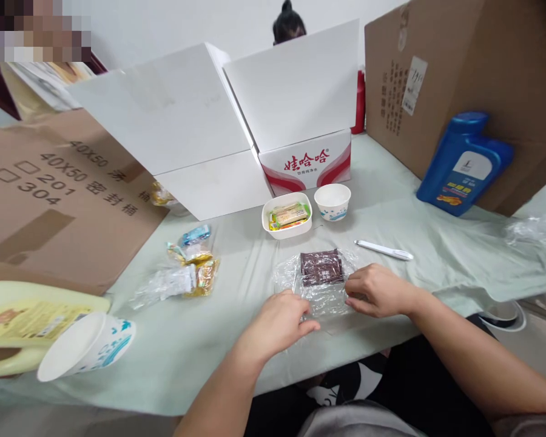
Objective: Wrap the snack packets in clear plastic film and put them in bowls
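A clear plastic bag (321, 297) lies on the pale green tablecloth (200, 340) near the front edge, with a dark brown packet (321, 267) inside it. My left hand (279, 321) rests on the bag's lower left corner, fingers curled and pressing the plastic. My right hand (377, 290) grips the bag's right edge with bent fingers. A white pen-like tool (384, 249) lies just beyond my right hand.
A white tray of snacks (286, 215) and a paper bowl (332, 201) stand behind the bag. Loose wrappers (186, 270) lie left. A tipped paper cup (87, 346), yellow bottle (22, 321), blue jug (464, 164), white box (236, 121) and cardboard boxes (459, 67) surround. A person sits behind the box.
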Action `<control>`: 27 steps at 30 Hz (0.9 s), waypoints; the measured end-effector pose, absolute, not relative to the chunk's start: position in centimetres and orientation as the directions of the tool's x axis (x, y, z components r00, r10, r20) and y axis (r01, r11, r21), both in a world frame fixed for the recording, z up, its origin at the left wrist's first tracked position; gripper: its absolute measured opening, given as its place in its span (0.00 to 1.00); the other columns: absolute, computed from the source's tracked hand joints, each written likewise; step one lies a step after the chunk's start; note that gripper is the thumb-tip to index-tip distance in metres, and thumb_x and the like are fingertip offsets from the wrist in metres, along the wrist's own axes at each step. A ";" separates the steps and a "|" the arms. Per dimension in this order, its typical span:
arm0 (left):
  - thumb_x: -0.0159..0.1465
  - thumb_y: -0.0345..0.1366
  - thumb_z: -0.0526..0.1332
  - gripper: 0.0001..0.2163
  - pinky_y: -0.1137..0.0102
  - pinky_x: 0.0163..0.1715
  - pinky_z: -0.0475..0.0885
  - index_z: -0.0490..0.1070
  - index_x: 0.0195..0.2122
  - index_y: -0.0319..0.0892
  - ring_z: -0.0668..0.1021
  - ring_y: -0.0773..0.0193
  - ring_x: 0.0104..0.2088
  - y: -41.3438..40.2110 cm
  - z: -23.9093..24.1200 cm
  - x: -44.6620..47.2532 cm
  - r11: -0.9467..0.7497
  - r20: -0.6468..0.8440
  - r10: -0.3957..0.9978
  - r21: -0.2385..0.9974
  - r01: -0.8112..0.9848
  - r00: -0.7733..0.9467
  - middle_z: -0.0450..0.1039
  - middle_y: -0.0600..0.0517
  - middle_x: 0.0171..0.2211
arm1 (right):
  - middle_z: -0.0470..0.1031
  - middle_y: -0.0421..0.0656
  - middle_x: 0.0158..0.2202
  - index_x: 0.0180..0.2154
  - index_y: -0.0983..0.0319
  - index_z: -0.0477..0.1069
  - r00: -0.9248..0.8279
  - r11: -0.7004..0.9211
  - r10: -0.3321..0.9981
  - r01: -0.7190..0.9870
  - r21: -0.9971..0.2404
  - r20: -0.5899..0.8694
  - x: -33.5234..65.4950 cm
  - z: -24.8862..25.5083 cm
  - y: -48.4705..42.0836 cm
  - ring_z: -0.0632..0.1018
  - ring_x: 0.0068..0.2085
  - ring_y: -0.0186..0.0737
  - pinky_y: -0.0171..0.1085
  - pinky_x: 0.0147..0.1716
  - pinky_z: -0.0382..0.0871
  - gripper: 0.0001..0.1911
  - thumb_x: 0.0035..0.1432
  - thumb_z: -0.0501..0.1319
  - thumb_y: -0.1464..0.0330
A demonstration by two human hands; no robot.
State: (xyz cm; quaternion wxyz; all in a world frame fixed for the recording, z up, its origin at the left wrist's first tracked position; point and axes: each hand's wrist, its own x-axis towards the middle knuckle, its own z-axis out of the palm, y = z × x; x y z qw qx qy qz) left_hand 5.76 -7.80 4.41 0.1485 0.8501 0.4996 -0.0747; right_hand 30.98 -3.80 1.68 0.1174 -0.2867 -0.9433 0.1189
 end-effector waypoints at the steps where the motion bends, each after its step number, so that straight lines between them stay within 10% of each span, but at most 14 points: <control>1: 0.67 0.43 0.57 0.11 0.65 0.39 0.72 0.75 0.35 0.44 0.78 0.57 0.39 -7.7 4.2 6.0 -0.426 -0.277 0.847 0.157 0.891 0.454 0.77 0.50 0.35 | 0.73 0.42 0.25 0.27 0.61 0.69 -0.783 0.779 0.610 0.565 -0.272 0.119 30.9 1.7 -3.8 0.71 0.27 0.35 0.36 0.28 0.55 0.16 0.65 0.52 0.64; 10: 0.61 0.36 0.65 0.31 0.65 0.42 0.73 0.55 0.64 0.44 0.79 0.53 0.46 -5.7 2.0 6.1 -0.167 -0.022 0.985 0.082 0.982 0.170 0.63 0.42 0.60 | 0.78 0.50 0.44 0.61 0.63 0.61 -0.427 0.433 0.901 0.898 -0.077 0.082 30.9 -0.1 -3.1 0.78 0.32 0.45 0.38 0.29 0.63 0.28 0.63 0.57 0.58; 17: 0.53 0.39 0.71 0.46 0.58 0.52 0.69 0.45 0.68 0.46 0.71 0.45 0.58 -4.5 1.1 5.7 -0.210 0.107 0.976 0.216 0.954 0.190 0.57 0.39 0.65 | 0.77 0.50 0.39 0.48 0.62 0.73 -0.512 0.675 0.691 0.709 -0.204 0.511 28.5 -0.1 -3.0 0.75 0.40 0.47 0.44 0.40 0.70 0.14 0.67 0.52 0.67; 27: 0.49 0.50 0.72 0.52 0.48 0.64 0.51 0.44 0.70 0.44 0.47 0.39 0.69 -2.8 1.1 3.8 -0.191 -0.218 0.947 0.203 0.960 0.235 0.43 0.41 0.70 | 0.75 0.54 0.48 0.54 0.63 0.68 -0.569 0.583 0.807 0.810 -0.062 0.158 23.1 0.5 2.8 0.74 0.48 0.54 0.46 0.45 0.66 0.19 0.62 0.59 0.64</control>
